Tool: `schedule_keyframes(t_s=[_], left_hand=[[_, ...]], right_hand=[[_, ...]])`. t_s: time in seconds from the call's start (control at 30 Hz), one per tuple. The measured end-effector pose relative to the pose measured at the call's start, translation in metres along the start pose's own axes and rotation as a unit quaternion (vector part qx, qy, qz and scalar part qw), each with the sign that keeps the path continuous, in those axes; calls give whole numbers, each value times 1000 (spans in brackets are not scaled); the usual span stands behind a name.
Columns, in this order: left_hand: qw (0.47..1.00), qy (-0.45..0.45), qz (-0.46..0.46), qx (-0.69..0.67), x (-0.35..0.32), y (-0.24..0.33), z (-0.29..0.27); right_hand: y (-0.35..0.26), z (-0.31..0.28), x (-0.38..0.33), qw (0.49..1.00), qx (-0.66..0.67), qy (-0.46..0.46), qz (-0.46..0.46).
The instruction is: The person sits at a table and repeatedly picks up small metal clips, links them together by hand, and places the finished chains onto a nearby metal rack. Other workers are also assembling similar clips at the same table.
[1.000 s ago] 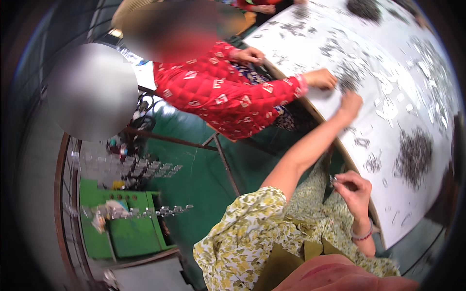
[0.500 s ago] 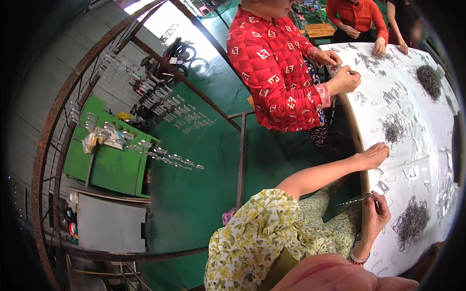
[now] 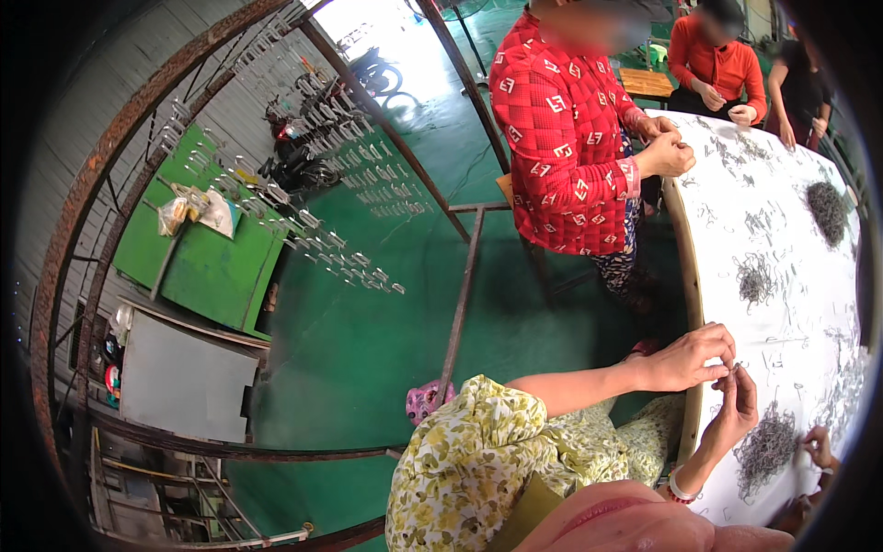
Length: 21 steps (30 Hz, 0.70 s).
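hands meet at the white round table's (image 3: 782,276) near edge: left hand (image 3: 685,357) and right hand (image 3: 736,405) pinch one small grey metal wire piece (image 3: 734,370). dark wire heaps (image 3: 765,446) remain unworked; most looks undone.

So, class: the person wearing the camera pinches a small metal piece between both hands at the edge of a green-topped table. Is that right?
Not quite. The head view shows the table topped in white, not green; green is the floor. The rest stands: left hand and right hand meet on a small metal piece at the table's edge.
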State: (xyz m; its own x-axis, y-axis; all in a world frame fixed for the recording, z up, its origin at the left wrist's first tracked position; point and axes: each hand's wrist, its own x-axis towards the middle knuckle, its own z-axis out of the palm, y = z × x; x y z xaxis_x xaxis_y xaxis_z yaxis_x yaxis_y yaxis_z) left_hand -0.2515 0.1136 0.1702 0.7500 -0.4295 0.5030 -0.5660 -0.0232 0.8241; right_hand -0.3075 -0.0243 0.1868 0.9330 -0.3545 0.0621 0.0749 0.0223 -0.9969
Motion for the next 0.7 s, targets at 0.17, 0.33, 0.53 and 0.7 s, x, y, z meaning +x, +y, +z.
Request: schedule_keyframes(t_s=[0.17, 0.33, 0.53, 0.7], left_hand=[[996, 81, 21, 8, 2, 7, 12], [985, 160, 49, -50, 15, 27, 4], [959, 239, 144, -50, 33, 107, -89], [931, 271, 245, -5, 23, 178, -160]], right_hand=[[-3, 1, 1, 997, -48, -2, -68], [-9, 3, 13, 956, -116, -2, -270], [-33, 13, 25, 970, -60, 32, -232], [0, 37, 39, 950, -200, -160, -176]])
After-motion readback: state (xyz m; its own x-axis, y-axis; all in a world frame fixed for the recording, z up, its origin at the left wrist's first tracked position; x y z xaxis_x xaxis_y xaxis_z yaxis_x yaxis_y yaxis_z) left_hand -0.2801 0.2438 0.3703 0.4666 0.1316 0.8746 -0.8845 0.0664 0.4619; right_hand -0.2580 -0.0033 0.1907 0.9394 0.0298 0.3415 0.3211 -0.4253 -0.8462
